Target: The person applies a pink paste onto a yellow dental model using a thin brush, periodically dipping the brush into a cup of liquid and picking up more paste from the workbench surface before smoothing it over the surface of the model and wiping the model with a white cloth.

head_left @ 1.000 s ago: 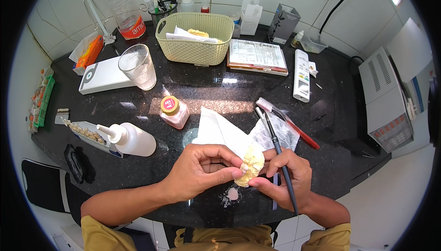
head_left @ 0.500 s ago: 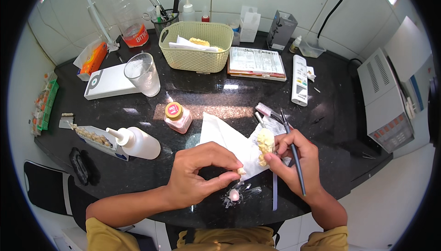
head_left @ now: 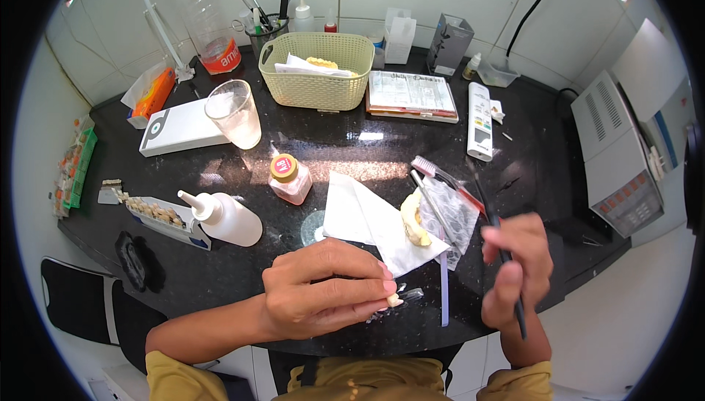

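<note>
Fingertips of your left hand [head_left: 323,294] were pinched narrow on a tiny pale piece [head_left: 395,300], probably a single tooth, held just above the black countertop [head_left: 352,147] near its front edge. Your right hand [head_left: 514,269] was closed around a thin dark instrument [head_left: 510,283], raised a little apart from the left. The yellowish dental cast [head_left: 413,219] lay on the white paper tissue [head_left: 367,217], beside a clear plastic bag [head_left: 457,214] and a pink toothbrush [head_left: 440,177].

That small piece looked the easiest thing to lose: a slip of your pinch so near the counter's edge could have sent it onto your lap or the floor. A careless sweep of your right wrist might also have dragged the tissue and tipped the cast off. The small pink jar [head_left: 288,178] and the white squeeze bottle [head_left: 224,217] stood well clear to the left.
</note>
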Tool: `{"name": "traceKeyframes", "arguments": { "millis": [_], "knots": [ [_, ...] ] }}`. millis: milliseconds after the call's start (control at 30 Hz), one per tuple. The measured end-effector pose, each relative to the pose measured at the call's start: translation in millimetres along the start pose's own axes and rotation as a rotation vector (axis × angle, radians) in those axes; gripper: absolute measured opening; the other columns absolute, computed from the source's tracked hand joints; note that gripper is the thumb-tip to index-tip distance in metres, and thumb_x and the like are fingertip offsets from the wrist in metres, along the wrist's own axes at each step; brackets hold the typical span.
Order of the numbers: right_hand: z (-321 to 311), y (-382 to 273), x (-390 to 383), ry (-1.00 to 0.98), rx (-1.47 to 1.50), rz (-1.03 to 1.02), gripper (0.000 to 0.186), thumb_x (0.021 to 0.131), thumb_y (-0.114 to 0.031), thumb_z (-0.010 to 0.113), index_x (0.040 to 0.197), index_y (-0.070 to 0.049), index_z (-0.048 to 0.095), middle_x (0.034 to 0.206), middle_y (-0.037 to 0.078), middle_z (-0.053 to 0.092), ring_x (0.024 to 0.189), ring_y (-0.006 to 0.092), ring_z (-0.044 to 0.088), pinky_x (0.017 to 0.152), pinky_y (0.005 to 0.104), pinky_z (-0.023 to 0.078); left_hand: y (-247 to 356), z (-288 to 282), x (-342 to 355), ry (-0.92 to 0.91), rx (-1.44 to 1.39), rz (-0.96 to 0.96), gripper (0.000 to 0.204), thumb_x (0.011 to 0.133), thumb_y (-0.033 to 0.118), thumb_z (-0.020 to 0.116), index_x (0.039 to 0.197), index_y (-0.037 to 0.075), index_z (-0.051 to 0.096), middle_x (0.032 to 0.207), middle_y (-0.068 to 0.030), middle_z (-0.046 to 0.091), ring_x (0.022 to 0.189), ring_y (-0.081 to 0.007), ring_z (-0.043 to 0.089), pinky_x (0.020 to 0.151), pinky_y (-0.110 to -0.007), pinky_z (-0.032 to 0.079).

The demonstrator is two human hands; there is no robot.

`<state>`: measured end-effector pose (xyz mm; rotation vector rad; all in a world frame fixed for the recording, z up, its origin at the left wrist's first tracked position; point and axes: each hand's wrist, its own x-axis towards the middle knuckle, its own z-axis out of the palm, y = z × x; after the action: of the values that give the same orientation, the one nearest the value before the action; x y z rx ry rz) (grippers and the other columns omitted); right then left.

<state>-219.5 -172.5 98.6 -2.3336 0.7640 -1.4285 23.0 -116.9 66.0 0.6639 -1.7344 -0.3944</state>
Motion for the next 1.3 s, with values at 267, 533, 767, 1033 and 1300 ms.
{"name": "traceKeyframes", "arguments": {
  "millis": [267,533,767,1033,1300],
  "knots": [
    [-10.1,-16.1,-34.5,-0.038,0.417,0.132,0.020,0.078,-0.002,0.077,0.096,-0.007,0.070,0.079,0.005,0.065,0.065,0.0167,0.064,0.058,0.0289,0.052,-3.3,2.0,-6.5,-0.050,-0.048,-0.159,0.031,0.069,-0.008,0.082,0.098,-0.001,0.075,0.099,-0.0157,0.071,0.085,-0.0239,0.072,0.070,-0.030,0.061],
    [-9.2,-13.1,-34.9,-0.015,0.584,0.279,0.019,0.076,0.002,0.077,0.093,-0.002,0.069,0.075,0.009,0.070,0.065,0.0195,0.070,0.059,0.0282,0.055,-8.0,6.2,-3.5,-0.014,0.021,-0.130,0.029,0.069,0.000,0.084,0.096,0.003,0.077,0.093,-0.0095,0.073,0.082,-0.0201,0.072,0.069,-0.029,0.057],
    [-7.3,-10.4,-32.8,-0.064,0.546,0.281,0.016,0.075,0.002,0.077,0.089,-0.001,0.069,0.074,0.009,0.071,0.064,0.0200,0.071,0.057,0.0283,0.056,-9.0,5.9,-5.1,-0.027,0.027,-0.121,0.028,0.068,0.000,0.084,0.096,0.003,0.078,0.093,-0.0095,0.073,0.083,-0.0204,0.072,0.069,-0.030,0.057],
    [-9.1,-13.2,-37.6,-0.016,0.630,0.313,0.013,0.077,0.001,0.076,0.087,-0.001,0.069,0.074,0.009,0.070,0.062,0.0194,0.070,0.058,0.0268,0.055,-8.4,3.0,-4.3,-0.059,0.032,-0.129,0.029,0.069,-0.006,0.083,0.096,0.001,0.075,0.095,-0.0123,0.071,0.084,-0.0215,0.072,0.071,-0.029,0.059],
    [-5.4,-7.2,-39.4,0.083,0.538,0.288,0.016,0.087,-0.004,0.070,0.100,0.001,0.062,0.078,0.012,0.066,0.064,0.0157,0.065,0.059,0.0252,0.053,-8.4,3.4,-5.7,-0.058,-0.023,-0.169,0.028,0.071,-0.008,0.082,0.097,-0.002,0.074,0.096,-0.0156,0.071,0.083,-0.0224,0.072,0.071,-0.030,0.061]
  ]
}}
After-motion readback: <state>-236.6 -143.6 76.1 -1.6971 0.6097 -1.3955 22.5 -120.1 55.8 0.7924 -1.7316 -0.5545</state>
